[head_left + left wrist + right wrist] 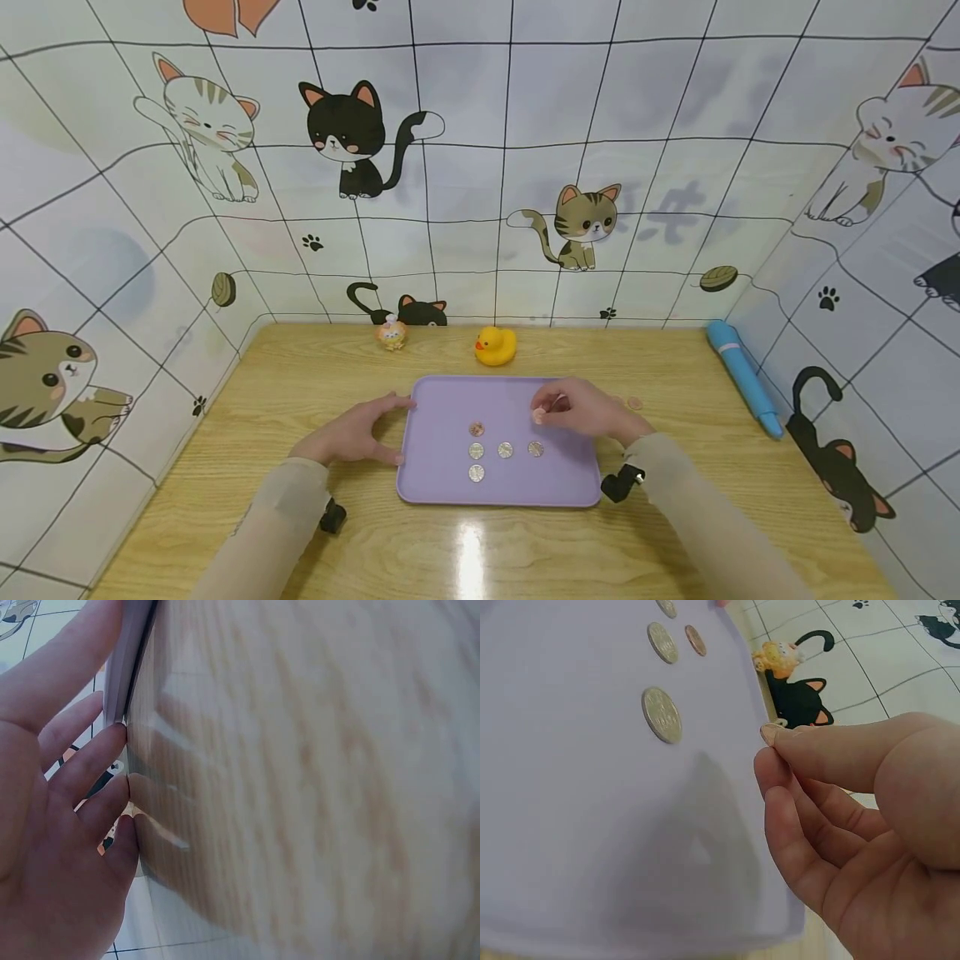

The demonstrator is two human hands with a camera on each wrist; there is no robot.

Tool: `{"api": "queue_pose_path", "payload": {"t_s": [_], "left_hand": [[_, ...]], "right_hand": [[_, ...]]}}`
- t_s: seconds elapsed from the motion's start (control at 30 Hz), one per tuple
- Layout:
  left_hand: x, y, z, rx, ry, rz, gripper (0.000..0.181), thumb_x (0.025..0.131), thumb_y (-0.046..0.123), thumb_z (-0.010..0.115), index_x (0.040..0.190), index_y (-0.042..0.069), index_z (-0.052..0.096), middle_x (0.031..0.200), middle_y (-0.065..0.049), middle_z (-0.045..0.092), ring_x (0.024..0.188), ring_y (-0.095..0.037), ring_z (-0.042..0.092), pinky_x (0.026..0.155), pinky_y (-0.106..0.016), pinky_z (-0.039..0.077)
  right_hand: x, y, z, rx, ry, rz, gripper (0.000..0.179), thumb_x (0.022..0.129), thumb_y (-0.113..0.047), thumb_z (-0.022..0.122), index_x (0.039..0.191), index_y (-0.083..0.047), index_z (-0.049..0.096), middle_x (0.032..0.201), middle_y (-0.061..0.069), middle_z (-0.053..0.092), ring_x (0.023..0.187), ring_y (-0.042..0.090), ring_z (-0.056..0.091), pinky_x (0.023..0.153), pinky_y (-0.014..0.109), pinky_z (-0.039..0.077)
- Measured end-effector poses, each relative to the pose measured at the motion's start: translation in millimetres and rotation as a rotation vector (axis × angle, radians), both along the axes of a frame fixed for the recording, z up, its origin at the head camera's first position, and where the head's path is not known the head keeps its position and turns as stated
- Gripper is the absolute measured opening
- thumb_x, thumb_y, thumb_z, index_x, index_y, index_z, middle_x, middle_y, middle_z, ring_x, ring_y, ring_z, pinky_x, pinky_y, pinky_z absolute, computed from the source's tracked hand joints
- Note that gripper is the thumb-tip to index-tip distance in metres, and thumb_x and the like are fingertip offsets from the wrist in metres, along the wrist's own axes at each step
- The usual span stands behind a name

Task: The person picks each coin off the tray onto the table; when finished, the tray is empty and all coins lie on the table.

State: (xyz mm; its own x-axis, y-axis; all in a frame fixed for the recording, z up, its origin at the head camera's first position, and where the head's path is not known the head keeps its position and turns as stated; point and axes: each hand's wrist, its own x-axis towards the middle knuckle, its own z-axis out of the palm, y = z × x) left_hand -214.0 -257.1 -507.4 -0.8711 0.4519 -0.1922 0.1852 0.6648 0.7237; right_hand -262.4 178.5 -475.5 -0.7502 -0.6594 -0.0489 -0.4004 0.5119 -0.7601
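Observation:
My right hand (pixel 588 410) is over the right part of the lilac tray (pixel 498 497), thumb and forefinger pinching a small copper-coloured coin (pixel 538 415). Fingers hide most of that coin in the right wrist view. Below lie several coins on the tray: a copper coin (pixel 476 429) at the top of a short column, a silver coin (pixel 476 451) under it, another (pixel 477 473) at the bottom. Two more silver ones extend rightward from the middle. My left hand (pixel 352 432) touches the tray's left edge, thumb and fingers spread along it.
At the table's back stand a small orange figurine (pixel 392 333) and a yellow rubber duck (pixel 496 346). A blue stick-shaped object (pixel 744 379) lies at the right by the cat-patterned wall. Copper coins (pixel 635 402) lie on the wood beyond my right wrist.

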Motion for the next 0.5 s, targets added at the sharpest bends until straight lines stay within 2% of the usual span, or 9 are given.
{"api": "queue_pose_path", "payload": {"t_s": [0.2,0.5], "left_hand": [[1.2,0.3,1.2,0.008,-0.004,0.009,0.093,0.075,0.04,0.096,0.155,0.026,0.051,0.172,-0.019,0.024,0.16,-0.043,0.016,0.127,-0.066,0.015],[1.6,1.4,-0.1,0.01,-0.007,0.024,0.093,0.073,0.04,0.097,0.153,0.029,0.052,0.172,-0.013,0.03,0.161,-0.04,0.017,0.127,-0.065,0.015]], "right_hand": [[0.2,22,3.0,0.016,0.0,-0.05,0.021,0.098,-0.02,0.077,0.114,-0.006,0.075,0.105,0.0,0.073,0.094,0.016,0.067,0.082,0.029,0.057],[4.0,53,1.8,-0.039,-0.02,-0.101,0.023,0.099,-0.018,0.076,0.115,-0.002,0.073,0.103,0.007,0.07,0.092,0.021,0.066,0.079,0.027,0.057]]}}
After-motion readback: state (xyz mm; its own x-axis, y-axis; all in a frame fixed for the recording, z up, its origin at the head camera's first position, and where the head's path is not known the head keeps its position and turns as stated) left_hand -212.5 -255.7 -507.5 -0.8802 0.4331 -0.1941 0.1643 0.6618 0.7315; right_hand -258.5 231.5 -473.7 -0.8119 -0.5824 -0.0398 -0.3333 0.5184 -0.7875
